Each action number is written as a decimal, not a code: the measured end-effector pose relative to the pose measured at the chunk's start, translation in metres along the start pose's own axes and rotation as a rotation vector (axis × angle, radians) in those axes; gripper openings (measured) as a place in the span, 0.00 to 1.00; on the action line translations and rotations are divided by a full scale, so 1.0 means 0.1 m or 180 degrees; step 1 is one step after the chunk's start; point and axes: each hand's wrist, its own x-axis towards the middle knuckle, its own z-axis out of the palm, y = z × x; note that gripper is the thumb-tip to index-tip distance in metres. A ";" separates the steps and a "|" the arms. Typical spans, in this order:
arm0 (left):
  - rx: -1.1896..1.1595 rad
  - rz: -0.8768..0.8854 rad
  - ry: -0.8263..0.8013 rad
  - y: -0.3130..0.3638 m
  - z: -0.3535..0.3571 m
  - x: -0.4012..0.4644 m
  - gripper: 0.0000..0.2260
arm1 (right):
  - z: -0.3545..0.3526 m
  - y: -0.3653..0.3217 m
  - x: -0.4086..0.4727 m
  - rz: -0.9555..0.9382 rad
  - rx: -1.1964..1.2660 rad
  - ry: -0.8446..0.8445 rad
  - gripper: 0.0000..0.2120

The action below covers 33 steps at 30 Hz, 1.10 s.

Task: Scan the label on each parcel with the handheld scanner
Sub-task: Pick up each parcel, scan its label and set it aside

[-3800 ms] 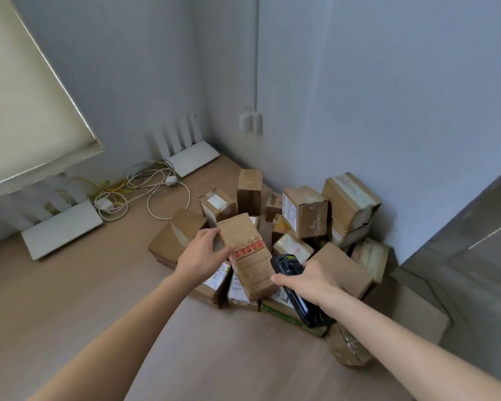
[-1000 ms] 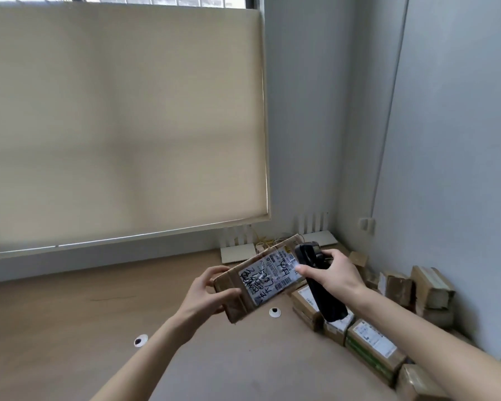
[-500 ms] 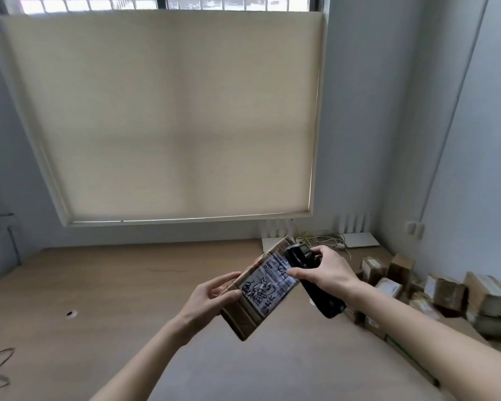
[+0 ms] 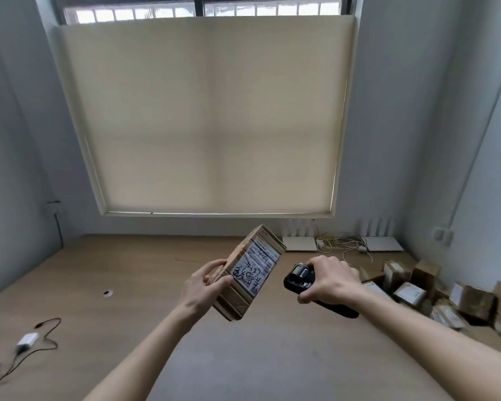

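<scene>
Parcel [image 4: 250, 273]: your left hand [image 4: 205, 287] grips its lower end, label [image 4: 257, 266] tilted.
Scanner [image 4: 301, 280]: gripped in your right hand [image 4: 331, 280], at 3 o'clock of the label.
Risk: misread if the tilt persists.

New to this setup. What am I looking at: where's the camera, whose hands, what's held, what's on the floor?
No robot here: one wide-angle camera worn on a person's head looks forward and down at their bare arms. The left hand grips a brown parcel, tilted, white label facing the camera. The right hand holds a black handheld scanner beside it, not touching. On the wooden floor: more parcels piled along the right wall, white devices with cables under the window blind, a charger cable left.
</scene>
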 end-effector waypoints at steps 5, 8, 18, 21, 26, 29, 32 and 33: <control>0.0139 0.0016 0.0194 0.15 -0.05 -0.05 0.24 | -0.12 -0.02 -0.06 -0.0048 -0.0262 -0.0018 0.31; 0.0139 0.0025 0.0222 0.20 -0.05 -0.10 0.24 | -0.15 -0.02 -0.11 -0.0097 -0.0323 -0.0018 0.31; 0.0185 -0.0020 0.0305 0.25 -0.08 -0.21 0.23 | -0.23 -0.11 -0.16 -0.0230 -0.0353 0.0050 0.30; 0.0178 -0.0023 0.0338 0.26 -0.11 -0.25 0.23 | -0.21 -0.15 -0.15 -0.0274 -0.0352 0.0038 0.30; 0.0136 -0.0076 0.0428 0.22 -0.21 -0.30 0.24 | -0.18 -0.27 -0.14 -0.0393 -0.0309 0.0033 0.30; 0.0100 -0.0164 0.0515 0.17 -0.30 -0.34 0.24 | -0.13 -0.36 -0.11 -0.0511 -0.0185 -0.0074 0.31; -0.0068 -0.0315 0.0681 0.08 -0.43 -0.41 0.23 | -0.03 -0.52 -0.08 -0.0691 0.0041 -0.0193 0.33; -0.0176 -0.0397 0.0738 0.04 -0.49 -0.45 0.23 | 0.02 -0.60 -0.07 -0.0740 0.0216 -0.0226 0.34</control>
